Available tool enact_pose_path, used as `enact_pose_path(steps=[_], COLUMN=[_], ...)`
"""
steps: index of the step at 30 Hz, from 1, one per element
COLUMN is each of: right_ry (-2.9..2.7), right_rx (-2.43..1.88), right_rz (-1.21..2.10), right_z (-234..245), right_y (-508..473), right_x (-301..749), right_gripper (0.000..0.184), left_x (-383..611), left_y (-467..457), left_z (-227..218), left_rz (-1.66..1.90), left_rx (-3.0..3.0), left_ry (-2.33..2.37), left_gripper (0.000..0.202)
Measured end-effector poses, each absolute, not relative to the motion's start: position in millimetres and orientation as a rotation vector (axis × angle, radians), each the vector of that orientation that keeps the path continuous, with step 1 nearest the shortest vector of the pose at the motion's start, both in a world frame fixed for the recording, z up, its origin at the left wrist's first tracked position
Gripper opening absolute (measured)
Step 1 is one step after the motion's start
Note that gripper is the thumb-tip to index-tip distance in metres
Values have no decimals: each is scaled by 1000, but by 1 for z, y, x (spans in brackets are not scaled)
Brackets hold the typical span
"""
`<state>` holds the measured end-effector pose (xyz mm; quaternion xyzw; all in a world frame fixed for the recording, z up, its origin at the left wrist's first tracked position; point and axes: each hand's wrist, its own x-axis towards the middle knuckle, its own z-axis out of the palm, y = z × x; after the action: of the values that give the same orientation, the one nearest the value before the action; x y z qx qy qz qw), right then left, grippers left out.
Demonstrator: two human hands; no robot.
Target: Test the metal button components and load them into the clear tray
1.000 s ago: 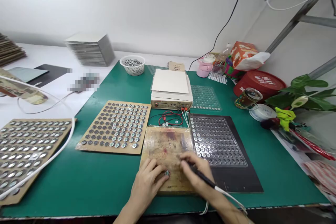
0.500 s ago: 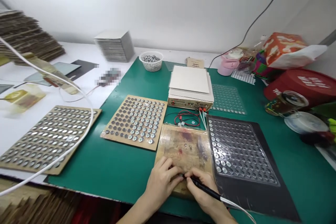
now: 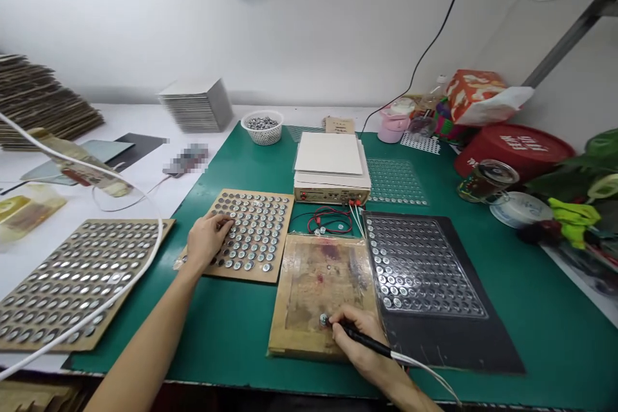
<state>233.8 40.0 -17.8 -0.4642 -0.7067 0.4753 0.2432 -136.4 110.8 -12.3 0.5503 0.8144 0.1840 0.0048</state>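
Observation:
My left hand is over the brown board with rows of small round metal discs. Its thumb and fingertips pinch together among the discs; whatever they grip is hidden. In my right hand is a black pen-shaped probe with white wires at its back end. The probe's tip is at a single round metal disc lying on the worn wooden block. Right of the block, a clear plastic tray on a black sheet holds similar discs along its left side.
Behind the block stands a meter with white cards on top and red and black leads in front. A second board of discs lies at left, crossed by a white cable. A white basket of metal parts sits farther back.
My left hand has left the wooden block and moved left to the board of discs. My right hand stays at the block with the probe. The view has shifted slightly.

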Motion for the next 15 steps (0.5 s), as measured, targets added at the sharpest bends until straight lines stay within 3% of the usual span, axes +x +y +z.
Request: enact_pose_path(steps=[10, 15], right_ry=[-2009, -2091], right_rx=[-1192, -742], right_rz=[1141, 596], right_z=[-20, -34], right_y=[38, 30], right_x=[233, 230], right_gripper=[16, 29], left_x=[-143, -131], left_y=[117, 119], left_z=[-9, 2], left_rz=[546, 686], left_rx=[1513, 1459], left_ry=[2543, 2561], left_gripper=[23, 20])
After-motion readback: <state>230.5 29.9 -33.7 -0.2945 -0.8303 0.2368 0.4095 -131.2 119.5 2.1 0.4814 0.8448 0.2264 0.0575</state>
